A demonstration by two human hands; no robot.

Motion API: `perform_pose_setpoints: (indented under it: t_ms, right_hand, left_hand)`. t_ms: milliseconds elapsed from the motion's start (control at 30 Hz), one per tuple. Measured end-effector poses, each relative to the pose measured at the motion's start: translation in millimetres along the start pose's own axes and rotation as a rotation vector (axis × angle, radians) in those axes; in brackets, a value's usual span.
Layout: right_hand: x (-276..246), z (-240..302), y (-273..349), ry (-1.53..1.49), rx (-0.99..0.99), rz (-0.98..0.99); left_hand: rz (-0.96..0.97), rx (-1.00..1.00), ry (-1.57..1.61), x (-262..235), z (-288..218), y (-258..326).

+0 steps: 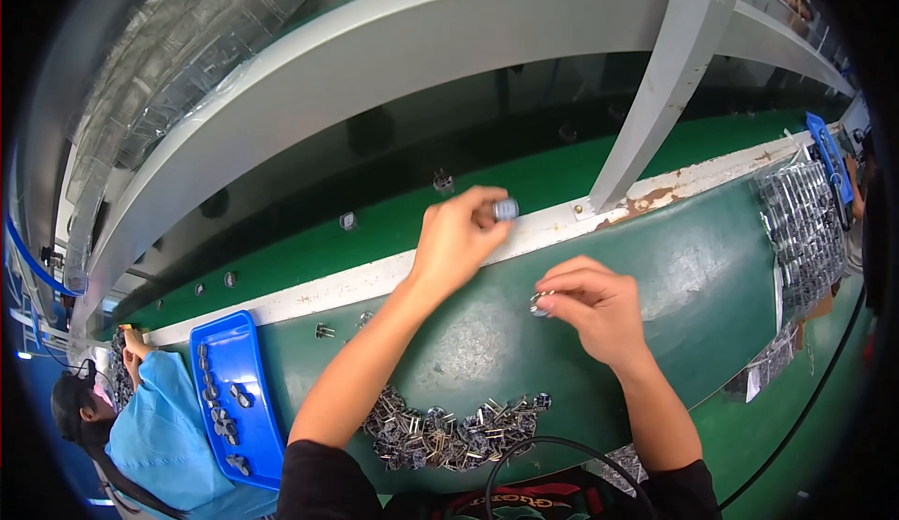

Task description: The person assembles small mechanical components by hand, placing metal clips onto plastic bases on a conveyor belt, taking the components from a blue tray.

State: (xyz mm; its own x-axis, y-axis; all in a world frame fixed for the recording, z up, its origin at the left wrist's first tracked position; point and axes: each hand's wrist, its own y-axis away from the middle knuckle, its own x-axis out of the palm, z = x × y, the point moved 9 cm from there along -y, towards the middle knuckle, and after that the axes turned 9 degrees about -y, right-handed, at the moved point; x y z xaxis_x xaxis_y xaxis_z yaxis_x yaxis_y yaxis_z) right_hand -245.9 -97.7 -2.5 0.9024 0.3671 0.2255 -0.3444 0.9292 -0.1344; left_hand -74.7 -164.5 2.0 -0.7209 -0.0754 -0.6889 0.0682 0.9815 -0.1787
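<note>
Capacitors (449, 431) lie heaped on the green workbench (693, 276) near its front edge, within easy reach. Left hand (456, 239) pinches one cylindrical capacitor (506, 208) over the bench's white far rail (309, 290); right hand (599, 303) grips another (540, 304) mid-bench, leads apparently pointing out.

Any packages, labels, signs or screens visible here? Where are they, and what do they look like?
No signs, labels or screens show.
Clear plastic bag: right end of the green bench, filled with small dark cylindrical parts.
Blue plastic tray: lower left, rectangular, holding a few dark parts.
</note>
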Motion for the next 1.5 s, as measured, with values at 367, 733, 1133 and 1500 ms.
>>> perform_pose_setpoints:
  t_ms: [367,733,1133,1500]
  right_hand:
    - [56,43,18,0.578,-0.463,0.084]
    - [58,30,30,0.519,-0.491,-0.051]
    - [60,28,31,0.572,-0.539,-0.039]
    - [99,-18,49,0.959,-0.181,0.713]
  left_hand:
    - [0.161,-0.215,0.532,-1,-8,134]
    - [0.177,-0.229,0.567,-3,-13,132]
    - [0.173,-0.252,0.824,-6,-13,128]
    - [-0.270,-0.281,0.063,-109,82,45]
